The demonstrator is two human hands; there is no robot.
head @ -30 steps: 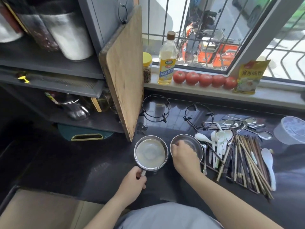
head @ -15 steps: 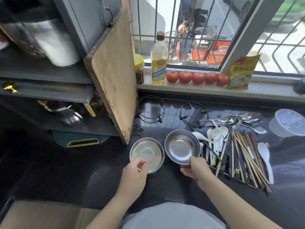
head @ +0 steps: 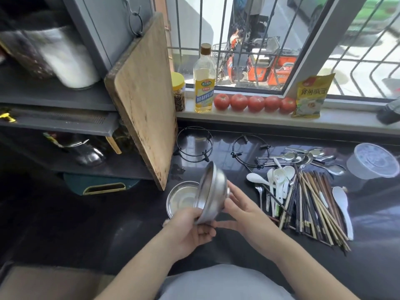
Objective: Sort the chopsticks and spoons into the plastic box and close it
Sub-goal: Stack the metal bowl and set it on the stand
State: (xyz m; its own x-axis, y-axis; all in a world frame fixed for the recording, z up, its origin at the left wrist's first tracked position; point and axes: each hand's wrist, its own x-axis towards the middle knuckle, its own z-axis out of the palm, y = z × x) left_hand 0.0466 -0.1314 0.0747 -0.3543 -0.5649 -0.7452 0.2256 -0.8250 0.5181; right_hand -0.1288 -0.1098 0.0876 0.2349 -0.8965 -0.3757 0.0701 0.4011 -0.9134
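Note:
A heap of chopsticks (head: 311, 206) lies on the dark counter at the right, with white ceramic spoons (head: 279, 180) and metal spoons (head: 307, 158) beside and behind it. A round plastic box (head: 372, 161) with its lid on stands at the far right. A steel bowl (head: 211, 195) is tilted on edge above the counter. My left hand (head: 190, 230) grips its lower rim, and my right hand (head: 242, 206) rests with fingers spread against its outer side. A second steel bowl (head: 179, 200) sits flat on the counter just behind.
A wooden cutting board (head: 142, 100) leans against a grey shelf unit at the left. Two wire pot stands (head: 194, 144) lie behind the bowls. On the window sill stand an oil bottle (head: 204, 83), a jar, several tomatoes (head: 255, 102) and a yellow packet (head: 311, 96).
The right-hand bowl left the counter and tipped onto its edge over the other bowl. My left hand moved from the flat bowl onto the lifted one; my right hand shifted to its outer side.

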